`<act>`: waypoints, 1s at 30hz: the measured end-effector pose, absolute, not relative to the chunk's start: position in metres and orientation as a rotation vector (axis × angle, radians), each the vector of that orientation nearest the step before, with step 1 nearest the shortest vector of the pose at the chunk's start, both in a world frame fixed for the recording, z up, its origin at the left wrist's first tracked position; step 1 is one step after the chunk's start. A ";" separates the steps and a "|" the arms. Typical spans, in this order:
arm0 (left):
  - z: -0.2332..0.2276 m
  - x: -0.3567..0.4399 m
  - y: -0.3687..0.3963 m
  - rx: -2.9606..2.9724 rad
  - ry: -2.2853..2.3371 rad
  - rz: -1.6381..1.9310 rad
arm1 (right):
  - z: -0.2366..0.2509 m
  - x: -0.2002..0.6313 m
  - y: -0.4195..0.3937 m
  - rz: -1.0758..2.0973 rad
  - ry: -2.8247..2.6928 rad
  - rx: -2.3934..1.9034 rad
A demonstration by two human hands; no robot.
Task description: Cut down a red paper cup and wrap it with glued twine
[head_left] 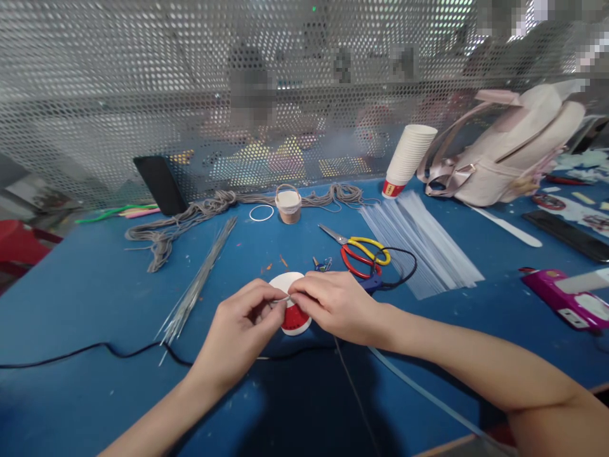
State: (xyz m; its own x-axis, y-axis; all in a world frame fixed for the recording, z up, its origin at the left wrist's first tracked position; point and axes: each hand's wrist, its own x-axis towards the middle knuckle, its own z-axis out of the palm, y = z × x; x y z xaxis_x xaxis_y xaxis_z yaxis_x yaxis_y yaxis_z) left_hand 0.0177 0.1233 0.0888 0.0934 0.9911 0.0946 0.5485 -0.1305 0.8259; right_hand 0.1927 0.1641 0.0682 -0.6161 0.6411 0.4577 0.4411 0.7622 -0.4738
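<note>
In front of me, a red and white paper cup (295, 319) stands on the blue table, partly covered by my fingers. My left hand (250, 324) pinches a thin grey cord (287, 298) against the cup's near side. Close beside it, my right hand (333, 304) pinches the same cord, fingertips almost meeting those of the left. A loose strand (352, 376) hangs from below my right hand toward the table's front edge. Just beyond the hands lie yellow and red handled scissors (364, 252) and a blue-handled tool (372, 281), partly hidden by my right hand.
Wires (200, 279) lie left; grey cord bundles (190, 219) stretch behind. A small lidded basket (288, 206) stands near a white ring (261, 212). Right are translucent strips (423, 244), stacked cups (409, 158), a glue gun (566, 295) and a backpack (511, 149). A phone (160, 185) leans against the perforated screen.
</note>
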 end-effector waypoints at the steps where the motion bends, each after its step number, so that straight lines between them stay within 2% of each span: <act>1: 0.089 0.018 0.123 1.752 1.516 0.914 | 0.068 0.193 0.164 0.422 -2.334 -0.807; 18: 0.087 0.015 0.126 1.583 1.547 0.921 | 0.072 0.191 0.162 0.649 -2.205 -0.810; 30: 0.089 0.014 0.127 1.402 1.480 0.972 | 0.066 0.194 0.167 0.516 -2.147 -0.783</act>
State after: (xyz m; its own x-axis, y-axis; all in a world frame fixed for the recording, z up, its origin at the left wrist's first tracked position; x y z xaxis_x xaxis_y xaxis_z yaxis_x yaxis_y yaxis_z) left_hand 0.0139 0.1269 0.0890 -0.0050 0.9976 -0.0696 0.3323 0.0673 0.9408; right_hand 0.1937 0.1674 0.0663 -0.5084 0.6775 0.5315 0.3618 0.7282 -0.5821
